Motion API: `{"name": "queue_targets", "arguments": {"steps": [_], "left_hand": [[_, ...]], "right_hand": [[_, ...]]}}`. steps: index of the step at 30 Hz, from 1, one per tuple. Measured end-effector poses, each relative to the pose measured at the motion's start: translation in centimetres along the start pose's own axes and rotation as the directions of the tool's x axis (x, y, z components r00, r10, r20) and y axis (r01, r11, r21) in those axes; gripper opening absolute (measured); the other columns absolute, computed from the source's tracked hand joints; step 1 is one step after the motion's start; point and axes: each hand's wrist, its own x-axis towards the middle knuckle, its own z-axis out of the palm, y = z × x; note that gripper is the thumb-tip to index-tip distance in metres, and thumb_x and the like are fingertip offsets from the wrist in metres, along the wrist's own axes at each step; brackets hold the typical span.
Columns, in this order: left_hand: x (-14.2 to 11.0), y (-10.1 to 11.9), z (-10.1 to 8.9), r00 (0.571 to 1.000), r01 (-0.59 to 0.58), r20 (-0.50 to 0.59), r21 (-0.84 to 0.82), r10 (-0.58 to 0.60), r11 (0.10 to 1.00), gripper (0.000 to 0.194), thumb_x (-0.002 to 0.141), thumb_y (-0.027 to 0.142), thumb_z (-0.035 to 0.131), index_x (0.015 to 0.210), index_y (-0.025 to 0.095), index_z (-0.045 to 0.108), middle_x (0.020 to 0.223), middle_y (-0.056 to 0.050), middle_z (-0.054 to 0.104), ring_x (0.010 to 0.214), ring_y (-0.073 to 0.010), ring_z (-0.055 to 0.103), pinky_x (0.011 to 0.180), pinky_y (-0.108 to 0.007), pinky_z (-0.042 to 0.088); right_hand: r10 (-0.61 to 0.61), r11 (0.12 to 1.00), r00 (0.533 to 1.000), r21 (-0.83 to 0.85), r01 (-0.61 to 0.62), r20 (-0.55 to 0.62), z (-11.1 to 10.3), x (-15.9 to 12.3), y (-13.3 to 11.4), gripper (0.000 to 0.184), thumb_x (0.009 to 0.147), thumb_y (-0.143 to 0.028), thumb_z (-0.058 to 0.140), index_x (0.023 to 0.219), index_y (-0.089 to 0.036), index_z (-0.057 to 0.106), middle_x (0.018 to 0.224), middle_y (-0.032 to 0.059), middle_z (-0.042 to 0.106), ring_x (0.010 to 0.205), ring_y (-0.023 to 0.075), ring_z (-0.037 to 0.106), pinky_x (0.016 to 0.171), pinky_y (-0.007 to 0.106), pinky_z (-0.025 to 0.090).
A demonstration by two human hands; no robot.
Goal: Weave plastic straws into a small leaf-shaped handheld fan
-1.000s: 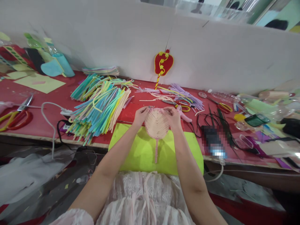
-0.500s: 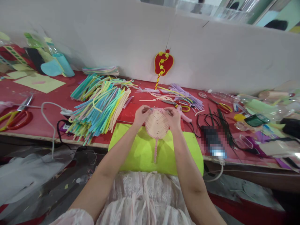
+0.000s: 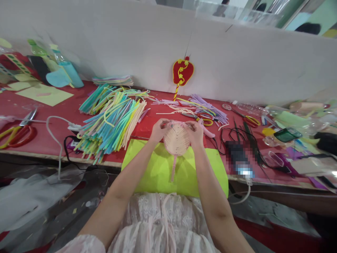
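A round fan (image 3: 176, 141) made of cream pipe cleaners, with a pink edge and a twisted pink handle (image 3: 173, 169), is held over a lime-green sheet (image 3: 147, 172) at the table's front. My left hand (image 3: 160, 129) pinches its upper left edge. On the upper right edge, the fingers of my right hand (image 3: 194, 131) are closed. Between the hands, a pink strip runs along the top edge; the fingertips partly hide it.
To the left lies a big heap of pastel pipe cleaners (image 3: 113, 123), with red-and-yellow scissors (image 3: 19, 131) farther out. A red fan (image 3: 183, 72) leans against the wall. Purple pipe cleaners (image 3: 207, 107), a pink glue gun (image 3: 207, 130) and a phone (image 3: 239, 160) are on the right.
The fan's handle has tilted slightly to the left at its lower end. Both hands keep their hold at the top edge, with only small finger shifts.
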Motion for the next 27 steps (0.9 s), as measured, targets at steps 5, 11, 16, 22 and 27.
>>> {"name": "queue_targets", "arguments": {"steps": [5,11,16,22,27], "left_hand": [[0.0,0.1,0.0,0.999,-0.020,-0.045,0.025,0.022,0.999,0.019,0.068,0.027,0.063,0.085,0.018,0.057,0.089,-0.005,0.063,0.085,-0.0133,0.058,0.078,-0.026,0.045],[-0.1,0.2,0.0,0.997,-0.018,-0.072,0.065,0.023,0.998,0.015,0.069,0.025,0.062,0.082,0.019,0.058,0.085,-0.003,0.064,0.082,-0.0124,0.059,0.075,-0.025,0.046],[0.0,0.2,0.0,0.997,-0.010,-0.080,0.079,0.016,0.997,0.013,0.069,0.025,0.062,0.078,0.018,0.058,0.083,-0.003,0.064,0.079,-0.0123,0.059,0.074,-0.025,0.046],[-0.1,0.2,0.0,0.999,0.000,-0.048,-0.002,-0.001,1.000,0.014,0.069,0.027,0.062,0.077,0.017,0.056,0.087,-0.004,0.064,0.081,-0.0132,0.060,0.075,-0.026,0.046],[0.0,0.0,-0.1,0.999,0.032,-0.019,-0.092,-0.034,0.995,0.014,0.068,0.026,0.062,0.074,0.017,0.054,0.090,-0.005,0.064,0.085,-0.0143,0.060,0.078,-0.028,0.045]], "right_hand": [[0.013,1.000,0.999,0.010,-0.013,0.045,-0.1,-0.3,-0.5,0.026,0.067,-0.040,0.062,0.084,-0.020,0.063,0.083,0.0037,0.065,0.080,0.0175,0.059,0.076,0.033,0.046],[0.023,0.999,0.998,-0.026,-0.022,0.051,0.0,-0.4,-1.0,0.024,0.066,-0.040,0.063,0.079,-0.019,0.064,0.077,0.0032,0.064,0.076,0.0168,0.058,0.073,0.031,0.045],[0.037,0.999,0.999,-0.037,-0.035,0.040,0.1,-0.3,-0.7,0.024,0.066,-0.039,0.063,0.078,-0.018,0.063,0.075,0.0034,0.064,0.072,0.0165,0.057,0.071,0.031,0.044],[0.068,0.995,0.998,-0.067,-0.067,0.015,0.3,-0.4,-0.6,0.025,0.064,-0.040,0.064,0.075,-0.018,0.062,0.073,0.0032,0.064,0.069,0.0161,0.057,0.069,0.031,0.045],[0.041,0.997,0.999,-0.060,-0.040,0.025,0.4,-0.6,-1.2,0.024,0.066,-0.040,0.062,0.076,-0.018,0.062,0.074,0.0033,0.063,0.070,0.0159,0.057,0.069,0.030,0.045]]}}
